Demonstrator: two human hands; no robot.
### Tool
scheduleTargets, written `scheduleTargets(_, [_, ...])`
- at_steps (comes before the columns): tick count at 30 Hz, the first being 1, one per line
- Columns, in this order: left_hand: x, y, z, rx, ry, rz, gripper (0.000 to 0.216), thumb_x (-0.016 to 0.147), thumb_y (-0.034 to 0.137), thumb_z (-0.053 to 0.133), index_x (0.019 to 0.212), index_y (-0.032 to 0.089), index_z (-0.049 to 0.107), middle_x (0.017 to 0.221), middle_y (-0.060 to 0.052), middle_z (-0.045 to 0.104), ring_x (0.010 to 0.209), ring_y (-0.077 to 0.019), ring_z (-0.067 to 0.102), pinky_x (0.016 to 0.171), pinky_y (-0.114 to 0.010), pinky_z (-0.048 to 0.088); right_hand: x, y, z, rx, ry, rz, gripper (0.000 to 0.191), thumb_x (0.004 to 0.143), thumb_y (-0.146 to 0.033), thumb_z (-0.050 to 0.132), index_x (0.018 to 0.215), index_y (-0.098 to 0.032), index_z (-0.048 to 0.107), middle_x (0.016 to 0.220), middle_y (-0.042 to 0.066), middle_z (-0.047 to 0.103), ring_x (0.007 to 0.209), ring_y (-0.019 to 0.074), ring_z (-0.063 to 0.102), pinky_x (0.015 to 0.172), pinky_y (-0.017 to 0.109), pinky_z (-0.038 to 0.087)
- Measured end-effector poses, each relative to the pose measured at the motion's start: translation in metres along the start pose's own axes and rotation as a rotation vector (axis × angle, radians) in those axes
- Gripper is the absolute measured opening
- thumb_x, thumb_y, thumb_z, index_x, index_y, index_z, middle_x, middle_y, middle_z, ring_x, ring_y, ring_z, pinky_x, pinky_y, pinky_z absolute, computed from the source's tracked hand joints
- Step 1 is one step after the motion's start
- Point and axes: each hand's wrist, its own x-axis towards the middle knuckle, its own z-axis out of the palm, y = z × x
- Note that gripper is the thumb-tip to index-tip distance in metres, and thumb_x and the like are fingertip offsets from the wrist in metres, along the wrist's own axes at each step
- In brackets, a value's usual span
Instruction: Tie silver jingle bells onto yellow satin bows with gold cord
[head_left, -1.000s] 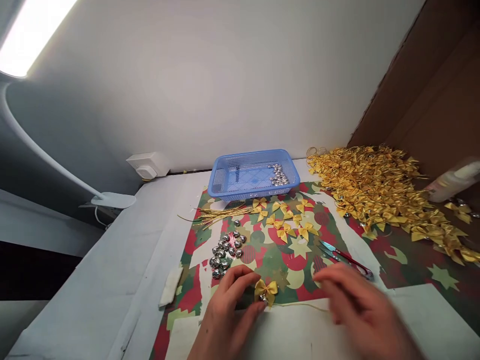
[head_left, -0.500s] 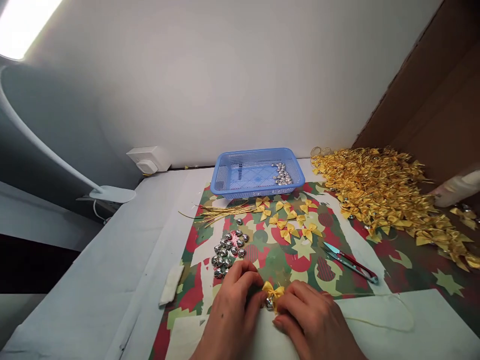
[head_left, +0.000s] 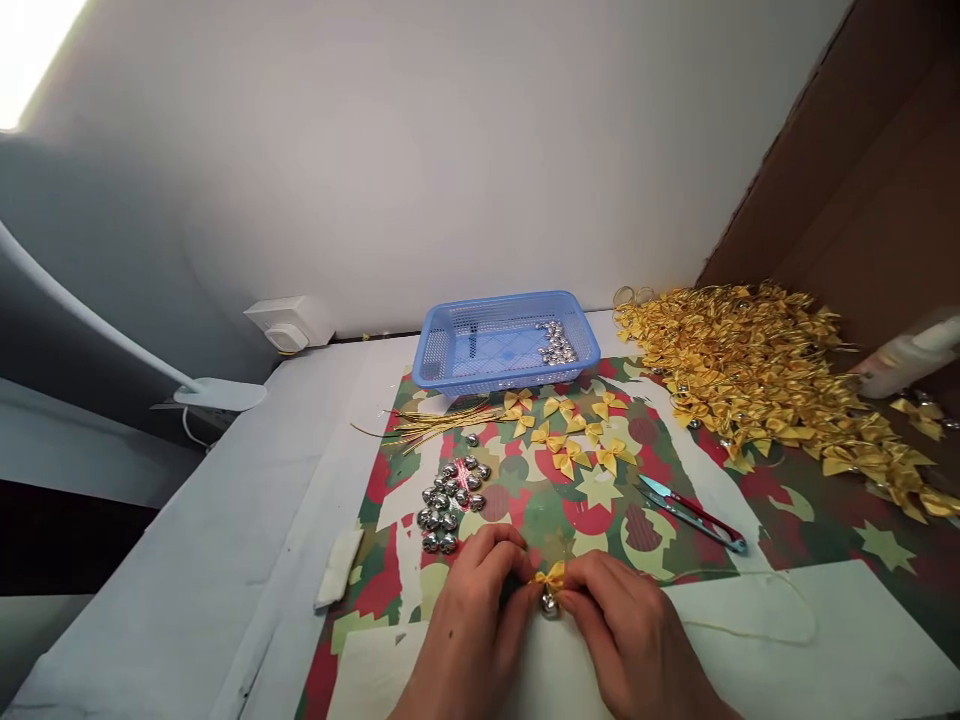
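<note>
At the near edge of the table, a small gold ribbon bow [head_left: 552, 576] sits between my two hands, with a silver jingle bell [head_left: 550, 605] hanging just below it. My left hand [head_left: 480, 610] pinches the bow's left side, thumb and forefinger together. From the other side my right hand [head_left: 634, 625] pinches the bow, its thumb close beside the bell. A thin pale gold cord [head_left: 810, 610] loops out to the right of my right hand. The fingertips hide part of the bow and how the cord meets it.
Loose silver bells [head_left: 442, 500] lie left of centre, below gold cords [head_left: 435, 425] and several bows [head_left: 570, 455]. Thread snips [head_left: 697, 515] lie right. Behind stand a blue basket [head_left: 502, 380] holding bells, and a heap of finished bows [head_left: 750, 370] beside a cardboard wall [head_left: 862, 180].
My fingers have closed in on the bow from both sides. The bell now hangs in plainer view below it. The whole view has shifted slightly.
</note>
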Motion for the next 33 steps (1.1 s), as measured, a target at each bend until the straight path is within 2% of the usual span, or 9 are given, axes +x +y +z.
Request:
scheduleTargets(4, [-0.007, 0.009, -0.006, -0.142, -0.051, -0.048, 0.013, 0.095, 0.027, 0.050, 0.083, 0.024, 0.054, 0.077, 0.001, 0.059, 0.069, -0.0182, 0.059, 0.063, -0.028, 0.050, 0.002, -0.009, -0.011, 0.076, 0.027, 0.015, 0.016, 0.099, -0.012, 0.041, 0.087, -0.021, 0.046, 0.074, -0.002, 0.053, 0.068, 0.0126, 0.055, 0.059, 0.021, 0.042])
scheduleTargets(7, [-0.011, 0.015, -0.009, -0.315, -0.081, -0.136, 0.009, 0.093, 0.032, 0.058, 0.092, 0.023, 0.062, 0.082, -0.001, 0.065, 0.076, -0.0187, 0.062, 0.069, -0.028, 0.052, 0.005, -0.018, -0.019, 0.159, 0.046, 0.000, 0.015, 0.099, -0.014, 0.045, 0.088, -0.022, 0.049, 0.076, -0.002, 0.056, 0.068, 0.0118, 0.055, 0.058, 0.021, 0.042])
scheduleTargets(10, [-0.013, 0.019, -0.012, -0.494, -0.141, -0.240, 0.013, 0.087, 0.035, 0.068, 0.090, 0.022, 0.071, 0.084, -0.002, 0.070, 0.080, -0.0196, 0.064, 0.072, -0.027, 0.051, 0.010, -0.026, -0.025, 0.197, 0.082, -0.036, 0.012, 0.100, -0.015, 0.048, 0.091, -0.021, 0.052, 0.077, -0.001, 0.058, 0.067, 0.0127, 0.053, 0.058, 0.022, 0.042])
scheduleTargets(15, [-0.016, 0.029, -0.018, -0.662, -0.166, -0.308, 0.014, 0.084, 0.036, 0.073, 0.080, 0.023, 0.069, 0.079, 0.001, 0.063, 0.079, -0.0167, 0.060, 0.073, -0.024, 0.050, 0.012, -0.031, -0.028, 0.205, 0.085, -0.111, 0.008, 0.101, -0.016, 0.050, 0.095, -0.020, 0.054, 0.080, 0.000, 0.062, 0.070, 0.0131, 0.054, 0.064, 0.023, 0.045])
scheduleTargets(19, [-0.021, 0.035, -0.019, -0.836, -0.199, -0.365, 0.015, 0.084, 0.038, 0.073, 0.082, 0.024, 0.070, 0.096, -0.002, 0.065, 0.083, -0.0183, 0.063, 0.075, -0.029, 0.055, 0.009, -0.035, -0.024, 0.192, 0.111, -0.109, 0.015, 0.105, -0.027, 0.045, 0.095, -0.021, 0.054, 0.079, -0.001, 0.065, 0.069, 0.0124, 0.054, 0.067, 0.024, 0.044])
scheduleTargets(21, [-0.023, 0.036, -0.019, -0.876, -0.190, -0.425, 0.015, 0.084, 0.038, 0.074, 0.085, 0.024, 0.071, 0.093, -0.002, 0.068, 0.078, -0.0164, 0.065, 0.073, -0.028, 0.055, 0.008, -0.037, -0.022, 0.180, 0.142, -0.094, 0.018, 0.106, -0.030, 0.045, 0.093, -0.022, 0.054, 0.077, -0.002, 0.064, 0.068, 0.0119, 0.055, 0.067, 0.024, 0.044])
scheduleTargets(25, [-0.025, 0.036, -0.018, -0.906, -0.143, -0.431, 0.017, 0.082, 0.040, 0.075, 0.083, 0.024, 0.071, 0.079, 0.000, 0.069, 0.074, -0.0158, 0.066, 0.075, -0.029, 0.057, 0.008, -0.042, -0.021, 0.159, 0.171, -0.083, 0.019, 0.106, -0.031, 0.046, 0.091, -0.022, 0.054, 0.076, -0.002, 0.064, 0.067, 0.0117, 0.056, 0.067, 0.023, 0.046])
scheduleTargets(33, [-0.025, 0.035, -0.018, -0.910, -0.060, -0.393, 0.011, 0.080, 0.035, 0.079, 0.083, 0.024, 0.078, 0.078, 0.001, 0.074, 0.073, -0.0130, 0.066, 0.070, -0.020, 0.056, 0.006, -0.046, -0.019, 0.144, 0.172, -0.093, 0.017, 0.105, -0.029, 0.046, 0.091, -0.021, 0.053, 0.075, -0.001, 0.063, 0.064, 0.0112, 0.056, 0.062, 0.022, 0.046])
